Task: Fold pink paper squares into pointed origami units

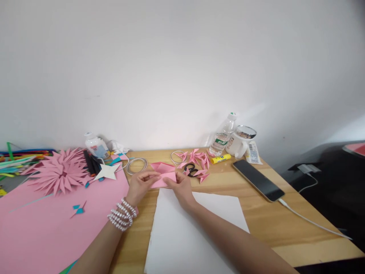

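Observation:
A partly folded piece of pink paper is held between both hands, above the far edge of a white sheet. My left hand pinches its left side; a beaded bracelet circles that wrist. On the right side, my right hand grips the same paper with the thumb on its face. Behind the held piece, more folded pink paper shows; whether it is joined to it I cannot tell. Black-handled scissors lie just to the right, among small folded pink paper pieces.
A large pink sheet covers the left, with a spiky pink paper flower and a white paper star. At the back right stand a water bottle and mug, near a glue stick. A phone charges at right.

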